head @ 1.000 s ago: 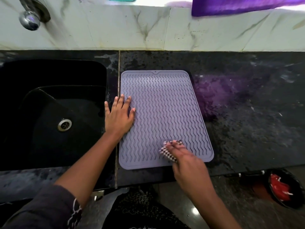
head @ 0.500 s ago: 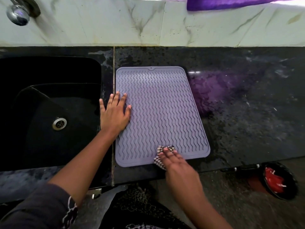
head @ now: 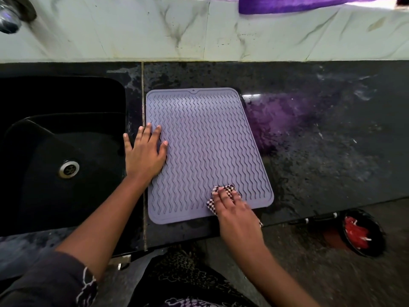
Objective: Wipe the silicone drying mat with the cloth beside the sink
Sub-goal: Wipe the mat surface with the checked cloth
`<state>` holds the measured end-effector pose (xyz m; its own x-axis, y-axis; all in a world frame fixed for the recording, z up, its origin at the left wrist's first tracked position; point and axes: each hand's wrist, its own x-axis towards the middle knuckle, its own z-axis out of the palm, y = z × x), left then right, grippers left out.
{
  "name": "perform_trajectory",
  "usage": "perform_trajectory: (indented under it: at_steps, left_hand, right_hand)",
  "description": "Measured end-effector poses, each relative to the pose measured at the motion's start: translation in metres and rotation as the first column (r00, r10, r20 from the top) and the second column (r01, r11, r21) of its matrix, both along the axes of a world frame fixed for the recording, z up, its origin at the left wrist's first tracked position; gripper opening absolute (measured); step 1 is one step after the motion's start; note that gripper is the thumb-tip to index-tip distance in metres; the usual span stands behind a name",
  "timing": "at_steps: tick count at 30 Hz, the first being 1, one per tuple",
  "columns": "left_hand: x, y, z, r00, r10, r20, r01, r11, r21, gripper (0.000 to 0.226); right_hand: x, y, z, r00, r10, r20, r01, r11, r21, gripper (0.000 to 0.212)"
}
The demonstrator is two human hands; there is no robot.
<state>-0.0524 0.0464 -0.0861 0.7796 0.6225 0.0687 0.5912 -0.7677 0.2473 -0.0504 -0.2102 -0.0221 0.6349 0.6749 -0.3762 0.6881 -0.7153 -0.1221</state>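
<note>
A lavender silicone drying mat point(head: 205, 147) with wavy ridges lies flat on the black counter, just right of the sink. My left hand point(head: 145, 155) rests palm down with spread fingers on the mat's left edge. My right hand point(head: 234, 212) presses a black-and-white checkered cloth point(head: 223, 190) onto the mat's near right corner. Most of the cloth is hidden under the hand; a bit of it shows near my wrist.
A black sink point(head: 57, 156) with a metal drain point(head: 69, 169) is at the left, a tap point(head: 10, 16) above it. The wet black counter point(head: 321, 147) stretches right. A marble wall stands behind. A dark bowl with red contents point(head: 359, 233) sits on the floor.
My right hand slid the cloth left and toward me along the mat's near edge, then back right and slightly away from me. The left hand stayed put on the mat.
</note>
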Motion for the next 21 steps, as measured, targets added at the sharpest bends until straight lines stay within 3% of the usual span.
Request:
perform_trajectory:
  at_steps: [4, 6, 8, 9, 11, 12, 13, 14, 16, 18, 21]
  left_hand:
    - [-0.001, 0.0, 0.0, 1.0, -0.005, -0.015, 0.005, 1.0, 0.005, 0.056]
    - [-0.001, -0.001, 0.0, 1.0, -0.008, -0.018, 0.008, 1.0, 0.001, 0.057]
    - [-0.001, -0.001, 0.001, 1.0, -0.015, -0.017, 0.015, 1.0, 0.002, 0.057]
    - [-0.001, -0.001, 0.002, 1.0, -0.019, -0.019, 0.019, 1.0, -0.001, 0.057]
    - [-0.002, -0.001, 0.002, 1.0, -0.019, -0.016, 0.019, 1.0, -0.009, 0.057]
    - [-0.002, -0.001, 0.002, 1.0, -0.018, -0.014, 0.018, 1.0, -0.009, 0.057]
    - [-0.002, -0.001, 0.002, 1.0, -0.017, -0.017, 0.017, 1.0, -0.009, 0.057]
    - [-0.002, -0.001, 0.001, 1.0, -0.016, -0.022, 0.016, 1.0, -0.007, 0.057]
    - [-0.002, -0.001, 0.001, 1.0, -0.013, -0.025, 0.013, 1.0, -0.003, 0.057]
    - [-0.002, -0.001, 0.0, 1.0, -0.013, -0.029, 0.013, 1.0, 0.0, 0.057]
    - [-0.001, 0.0, 0.0, 0.999, -0.012, -0.039, 0.012, 1.0, 0.003, 0.057]
  right_hand:
    - [0.023, -0.013, 0.005, 0.992, -0.026, -0.121, 0.044, 0.989, 0.143, 0.056]
    - [0.04, -0.023, 0.012, 0.959, -0.063, -0.277, 0.107, 0.984, 0.144, 0.056]
    - [0.054, -0.029, 0.019, 0.858, -0.153, -0.491, 0.269, 0.947, 0.176, 0.049]
    - [0.062, -0.03, 0.022, 0.783, -0.217, -0.583, 0.406, 0.888, 0.215, 0.043]
    - [0.078, -0.028, 0.025, 0.654, -0.337, -0.678, 0.667, 0.679, 0.307, 0.041]
    - [0.083, -0.027, 0.024, 0.664, -0.377, -0.645, 0.702, 0.611, 0.366, 0.042]
    - [0.084, -0.023, 0.021, 0.726, -0.399, -0.56, 0.664, 0.617, 0.422, 0.044]
    - [0.08, -0.018, 0.019, 0.813, -0.391, -0.432, 0.566, 0.706, 0.426, 0.045]
    - [0.067, -0.007, 0.009, 0.971, -0.219, -0.099, 0.238, 0.938, 0.25, 0.047]
    - [0.055, 0.003, -0.001, 0.998, -0.064, 0.023, 0.06, 0.99, 0.124, 0.052]
    - [0.048, 0.012, -0.006, 0.993, -0.025, 0.118, 0.017, 0.997, 0.075, 0.051]
